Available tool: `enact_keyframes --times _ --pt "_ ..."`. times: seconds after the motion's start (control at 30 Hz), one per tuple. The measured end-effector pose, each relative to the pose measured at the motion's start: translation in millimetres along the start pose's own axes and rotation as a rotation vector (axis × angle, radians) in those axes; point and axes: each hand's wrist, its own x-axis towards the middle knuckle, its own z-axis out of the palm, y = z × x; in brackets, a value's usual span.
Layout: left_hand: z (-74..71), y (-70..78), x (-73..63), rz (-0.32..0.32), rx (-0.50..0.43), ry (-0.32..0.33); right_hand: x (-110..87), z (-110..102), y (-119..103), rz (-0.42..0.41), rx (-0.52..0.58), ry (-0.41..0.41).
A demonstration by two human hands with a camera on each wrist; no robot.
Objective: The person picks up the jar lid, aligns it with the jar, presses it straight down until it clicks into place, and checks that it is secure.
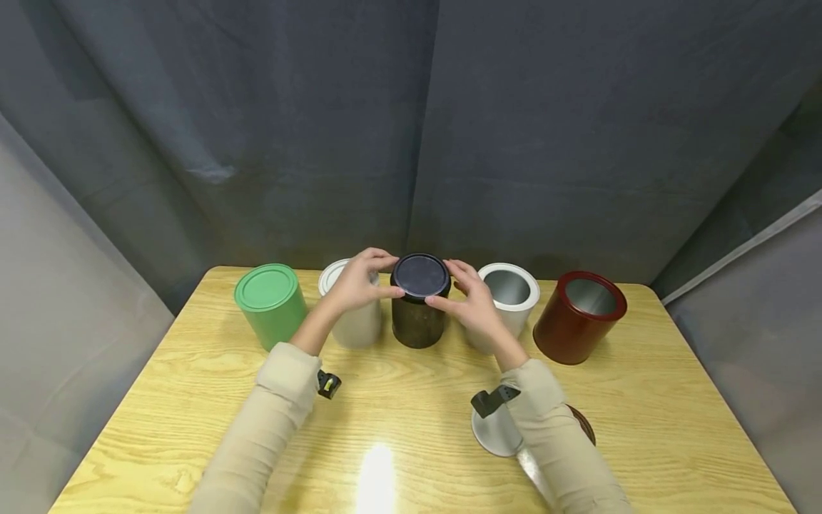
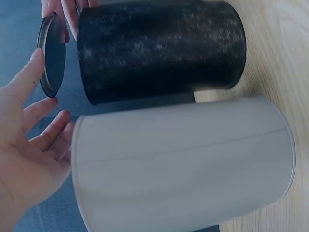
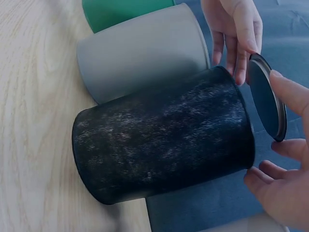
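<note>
A round black lid (image 1: 421, 275) is held by both hands just above a black can (image 1: 417, 325). In the left wrist view a gap shows between the lid (image 2: 54, 55) and the can's top rim. My left hand (image 1: 359, 283) pinches the lid's left edge with thumb and fingers. On the opposite edge, my right hand (image 1: 472, 296) pinches it the same way. In the right wrist view the lid (image 3: 265, 99) stands roughly parallel to the top of the black can (image 3: 164, 137). The can's inside is hidden.
Left of the black can stand a lidded white can (image 1: 356, 325) and a lidded green can (image 1: 276, 314). To its right are an uncovered white can (image 1: 529, 303) and an uncovered dark red can (image 1: 568, 332). A pale disc (image 1: 494, 432) and a brown-red round edge (image 1: 583, 426) lie by the right forearm.
</note>
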Motion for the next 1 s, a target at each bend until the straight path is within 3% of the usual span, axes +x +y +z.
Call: enact_keyframes --times 0.53,0.77,1.0 --pt "0.5 -8.2 15.4 -0.129 0.079 -0.178 2.3 7 7 0.056 -0.044 0.034" --pt "-1.8 -8.6 15.5 -0.169 0.066 -0.225 1.8 11 9 0.115 -0.053 0.022" --pt "-1.9 -10.2 15.1 -0.170 0.080 -0.245 0.3 12 9 0.132 -0.057 0.002"
